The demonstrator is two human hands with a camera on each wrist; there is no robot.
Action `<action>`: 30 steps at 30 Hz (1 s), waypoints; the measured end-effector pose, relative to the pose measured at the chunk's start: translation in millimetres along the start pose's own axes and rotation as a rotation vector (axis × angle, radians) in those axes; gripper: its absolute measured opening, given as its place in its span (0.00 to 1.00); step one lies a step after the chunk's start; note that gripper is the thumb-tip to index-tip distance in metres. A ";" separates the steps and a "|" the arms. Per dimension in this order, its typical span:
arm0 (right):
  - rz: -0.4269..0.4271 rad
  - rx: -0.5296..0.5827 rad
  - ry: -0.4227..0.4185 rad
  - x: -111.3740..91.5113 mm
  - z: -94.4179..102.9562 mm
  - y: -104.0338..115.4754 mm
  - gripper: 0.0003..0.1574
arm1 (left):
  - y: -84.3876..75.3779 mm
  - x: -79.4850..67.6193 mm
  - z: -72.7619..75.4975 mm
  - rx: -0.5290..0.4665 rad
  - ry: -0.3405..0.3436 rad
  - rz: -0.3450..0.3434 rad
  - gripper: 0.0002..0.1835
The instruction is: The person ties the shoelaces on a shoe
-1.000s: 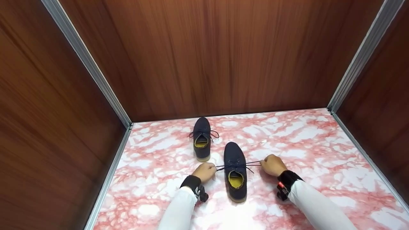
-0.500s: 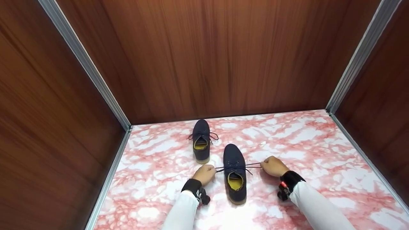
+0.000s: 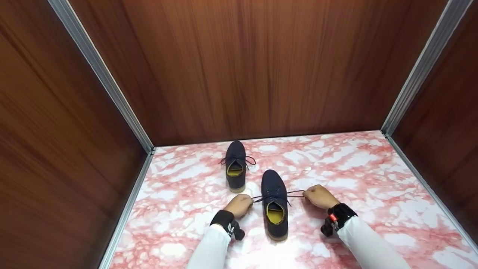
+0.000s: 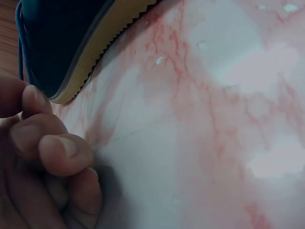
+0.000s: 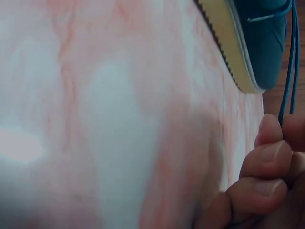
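Note:
A dark navy shoe [image 3: 273, 183] with a yellow insole and tan sole stands in the middle of the floor, toe pointing away. On its left, my left hand [image 3: 239, 205] pinches a loop of its shoelace [image 3: 257, 198]. To the right, my right hand [image 3: 320, 197] pinches the other loop between thumb and forefinger. Both loops are drawn out sideways from the knot, and a loose lace end hangs at the shoe's right. In the right wrist view the blue lace [image 5: 288, 71] runs down to my fingertips [image 5: 270, 129]. The left wrist view shows curled fingers [image 4: 64, 152] beside the sole.
A matching shoe [image 3: 235, 164], its laces tied in a bow, stands further back on the left. The surface [image 3: 347, 160] has a red and white marbled pattern. Brown wood-grain panels [image 3: 261, 67] with grey metal edging enclose it at the back and both sides.
Both hands keep hold of the lace loops and have barely moved. The loose lace end at the shoe's right looks shorter and lies nearer the shoe. The whole view has shifted slightly.

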State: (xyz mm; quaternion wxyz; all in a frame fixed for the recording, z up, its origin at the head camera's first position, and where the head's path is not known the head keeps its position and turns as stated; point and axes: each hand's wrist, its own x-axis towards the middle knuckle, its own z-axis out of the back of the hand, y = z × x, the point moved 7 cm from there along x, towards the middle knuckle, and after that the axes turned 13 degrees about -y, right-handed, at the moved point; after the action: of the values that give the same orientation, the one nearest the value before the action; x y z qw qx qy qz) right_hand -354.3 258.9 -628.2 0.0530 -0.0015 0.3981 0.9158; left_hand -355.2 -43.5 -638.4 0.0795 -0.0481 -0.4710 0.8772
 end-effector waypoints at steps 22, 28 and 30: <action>-0.069 0.314 0.313 -36.3 -15.9 30.4 0.36 | -19.7 -20.5 3.8 -0.192 0.127 0.123 0.20; -0.045 0.307 0.381 -45.3 -22.8 38.5 0.36 | -24.2 -29.6 -7.5 -0.198 0.199 0.122 0.18; -0.037 0.301 0.386 -47.4 -24.4 39.9 0.36 | -24.1 -32.4 -11.0 -0.209 0.215 0.130 0.17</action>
State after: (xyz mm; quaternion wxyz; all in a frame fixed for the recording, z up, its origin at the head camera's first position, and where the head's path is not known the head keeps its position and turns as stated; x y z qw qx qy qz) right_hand -312.1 209.5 -613.7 -0.0078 -0.1759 0.5329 0.8277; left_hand -319.4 -27.4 -624.1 0.0670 -0.1801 -0.5443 0.8166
